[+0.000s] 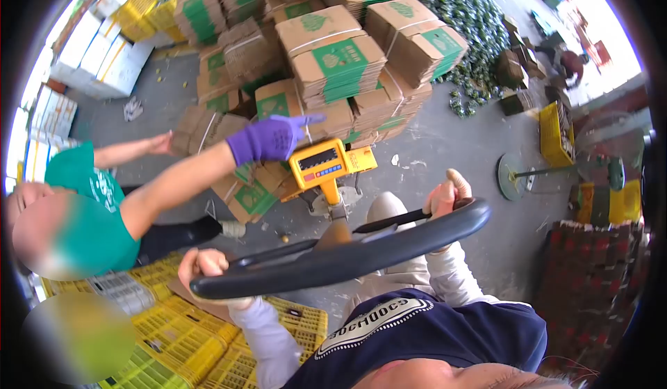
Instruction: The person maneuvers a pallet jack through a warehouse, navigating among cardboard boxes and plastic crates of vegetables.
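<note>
A black ring-shaped object, like a thick tray rim or steering wheel seen nearly edge-on, spans the space between both hands. Its left end is gripped by my left hand, fingers wrapped round it. At the right end my right hand is closed on the rim, thumb up. Beyond the ring stands a yellow weighing scale with a dark display and buttons on a post. Another person's purple-gloved hand is beside the display, one finger stretched out.
Bundled flat cardboard boxes are piled behind the scale. A person in a green shirt is at the left. Yellow crates stand lower left. A fan, a yellow crate and dark stacked crates are at the right.
</note>
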{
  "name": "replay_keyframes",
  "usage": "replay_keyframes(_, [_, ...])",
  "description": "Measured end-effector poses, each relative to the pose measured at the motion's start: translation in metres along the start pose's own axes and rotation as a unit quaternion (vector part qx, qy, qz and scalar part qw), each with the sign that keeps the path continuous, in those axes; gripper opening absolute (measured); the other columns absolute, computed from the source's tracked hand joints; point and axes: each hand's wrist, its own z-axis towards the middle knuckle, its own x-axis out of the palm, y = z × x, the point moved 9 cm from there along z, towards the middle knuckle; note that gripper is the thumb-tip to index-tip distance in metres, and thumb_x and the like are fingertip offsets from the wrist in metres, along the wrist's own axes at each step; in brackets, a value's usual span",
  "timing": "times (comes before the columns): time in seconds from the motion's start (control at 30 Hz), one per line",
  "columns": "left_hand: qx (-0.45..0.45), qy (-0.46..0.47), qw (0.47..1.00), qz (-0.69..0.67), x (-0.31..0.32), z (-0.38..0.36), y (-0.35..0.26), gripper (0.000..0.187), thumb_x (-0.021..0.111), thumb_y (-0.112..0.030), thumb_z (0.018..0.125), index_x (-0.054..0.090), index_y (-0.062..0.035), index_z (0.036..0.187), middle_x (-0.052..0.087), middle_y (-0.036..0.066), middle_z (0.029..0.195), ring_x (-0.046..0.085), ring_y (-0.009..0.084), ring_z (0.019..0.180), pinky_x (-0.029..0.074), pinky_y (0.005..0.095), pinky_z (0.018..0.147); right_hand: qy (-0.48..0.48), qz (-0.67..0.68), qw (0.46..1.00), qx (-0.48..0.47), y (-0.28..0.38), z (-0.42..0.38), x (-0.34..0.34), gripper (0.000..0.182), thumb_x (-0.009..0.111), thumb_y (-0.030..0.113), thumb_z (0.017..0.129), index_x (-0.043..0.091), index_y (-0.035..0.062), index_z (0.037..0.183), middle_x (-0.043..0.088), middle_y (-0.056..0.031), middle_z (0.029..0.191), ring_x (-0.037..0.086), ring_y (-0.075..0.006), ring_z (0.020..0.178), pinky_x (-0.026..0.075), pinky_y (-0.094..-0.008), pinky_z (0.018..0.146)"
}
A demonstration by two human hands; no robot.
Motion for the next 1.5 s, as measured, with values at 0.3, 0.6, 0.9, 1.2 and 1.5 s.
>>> replay_keyframes(0.3, [0.08, 0.037, 0.99, 0.114, 0.033, 0.025, 0.005, 0.024, 0.05, -0.023, 0.094, 0.05, -0.0014, 0.083, 0.046, 0.003, 0.063, 0.041, 0.0114, 0.053, 0.037, 0.0246, 0.052, 0.009, 0.095, 0.98, 0.172, -0.004, -0.026, 0.001, 0.004, 0.055, 0.003, 0.089, 0.053, 0.0055, 0.087, 0.04, 0.0015, 0.056, 0.034, -0.009, 0.047, 0.031, -0.0261, 0.046])
replay_keyframes(0.6, [0.058, 0.125, 0.99, -0.022, 0.072, 0.095, 0.065, 0.015, 0.053, -0.011, 0.09, 0.052, 0.0031, 0.096, 0.043, 0.004, 0.057, 0.043, 0.0125, 0.051, 0.038, 0.0265, 0.052, -0.158, -0.091, 0.978, -0.097, 0.052, -0.131, 0.007, 0.025, 0.054, 0.006, 0.094, 0.057, -0.0019, 0.117, 0.054, -0.0055, 0.066, 0.047, -0.0116, 0.054, 0.042, -0.0266, 0.054])
replay_keyframes(0.9, [-0.011, 0.366, 0.93, -0.031, 0.192, 0.148, 0.13, 0.022, 0.053, -0.019, 0.094, 0.044, -0.0067, 0.077, 0.041, 0.0, 0.06, 0.04, 0.0089, 0.056, 0.033, 0.0231, 0.053, -0.336, -0.156, 0.924, -0.09, 0.059, -0.231, 0.057, 0.026, 0.053, 0.011, 0.095, 0.056, 0.0034, 0.12, 0.052, -0.0041, 0.061, 0.045, -0.008, 0.052, 0.039, -0.0239, 0.051])
replay_keyframes(1.2, [0.023, 0.523, 0.84, -0.14, 0.208, 0.129, 0.129, 0.023, 0.054, -0.018, 0.095, 0.043, -0.0039, 0.08, 0.048, 0.006, 0.053, 0.05, 0.0147, 0.049, 0.047, 0.0312, 0.054, -0.419, -0.115, 0.89, -0.138, 0.059, -0.231, 0.046, 0.023, 0.059, 0.007, 0.092, 0.064, 0.0063, 0.114, 0.057, -0.0022, 0.07, 0.049, -0.0076, 0.058, 0.042, -0.0237, 0.054])
replay_keyframes(1.5, [-0.101, 0.414, 0.778, -0.462, 0.2, 0.081, 0.143, 0.026, 0.053, -0.024, 0.092, 0.052, -0.0001, 0.102, 0.052, 0.01, 0.071, 0.051, 0.0159, 0.055, 0.047, 0.0256, 0.051, -0.446, -0.167, 0.854, -0.207, 0.012, -0.216, -0.006, 0.026, 0.057, 0.007, 0.091, 0.062, -0.0017, 0.115, 0.059, 0.0022, 0.084, 0.05, -0.0046, 0.073, 0.041, -0.0195, 0.066])
